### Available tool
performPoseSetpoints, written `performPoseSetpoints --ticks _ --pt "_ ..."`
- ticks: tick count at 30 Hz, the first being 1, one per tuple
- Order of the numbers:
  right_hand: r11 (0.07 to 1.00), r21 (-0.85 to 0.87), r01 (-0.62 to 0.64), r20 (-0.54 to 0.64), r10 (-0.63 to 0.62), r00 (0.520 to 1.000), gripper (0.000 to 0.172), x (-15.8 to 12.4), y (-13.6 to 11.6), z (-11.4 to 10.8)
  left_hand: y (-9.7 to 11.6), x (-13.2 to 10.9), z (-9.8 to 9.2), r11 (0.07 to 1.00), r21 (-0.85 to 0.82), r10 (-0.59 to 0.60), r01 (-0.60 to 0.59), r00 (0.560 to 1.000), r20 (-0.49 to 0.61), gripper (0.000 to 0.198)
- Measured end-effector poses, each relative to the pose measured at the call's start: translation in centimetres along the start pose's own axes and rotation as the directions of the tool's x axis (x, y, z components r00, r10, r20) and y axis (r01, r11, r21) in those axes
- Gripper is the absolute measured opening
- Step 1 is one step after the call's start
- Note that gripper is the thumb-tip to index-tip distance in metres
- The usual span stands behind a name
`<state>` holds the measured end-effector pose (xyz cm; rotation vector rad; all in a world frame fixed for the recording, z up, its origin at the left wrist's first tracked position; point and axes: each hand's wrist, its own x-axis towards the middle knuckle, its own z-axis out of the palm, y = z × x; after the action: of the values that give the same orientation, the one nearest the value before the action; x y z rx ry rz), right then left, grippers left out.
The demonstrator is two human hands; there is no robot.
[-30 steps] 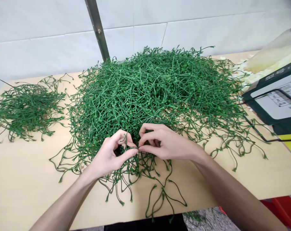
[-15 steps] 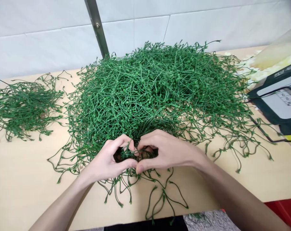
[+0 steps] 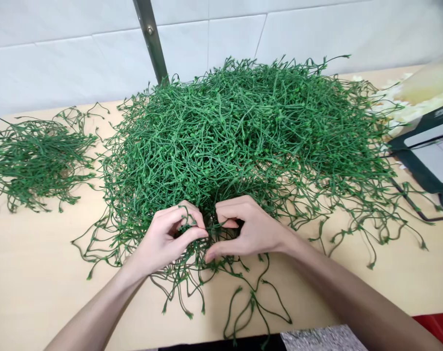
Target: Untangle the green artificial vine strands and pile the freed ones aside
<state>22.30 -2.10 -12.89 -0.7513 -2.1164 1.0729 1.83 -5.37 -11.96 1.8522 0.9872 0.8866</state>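
Your left hand (image 3: 166,241) and right hand (image 3: 252,229) meet at the near edge of the big green heap (image 3: 243,126) in the middle of the table (image 3: 31,282) — each pinches thin green strands (image 3: 210,228) between thumb and forefinger, the two hands nearly touching. A smaller bundle (image 3: 34,161) lies well apart — far left
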Motion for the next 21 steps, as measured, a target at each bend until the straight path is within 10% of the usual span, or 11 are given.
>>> performPoseSetpoints --ticks 21 --pt "0.990 0.140 -0.036 0.038 0.031 0.999 0.076 -0.1 0.8 0.8 0.0 0.1 0.0 0.997 -0.067 -0.023 0.035 0.984 0.179 0.022"
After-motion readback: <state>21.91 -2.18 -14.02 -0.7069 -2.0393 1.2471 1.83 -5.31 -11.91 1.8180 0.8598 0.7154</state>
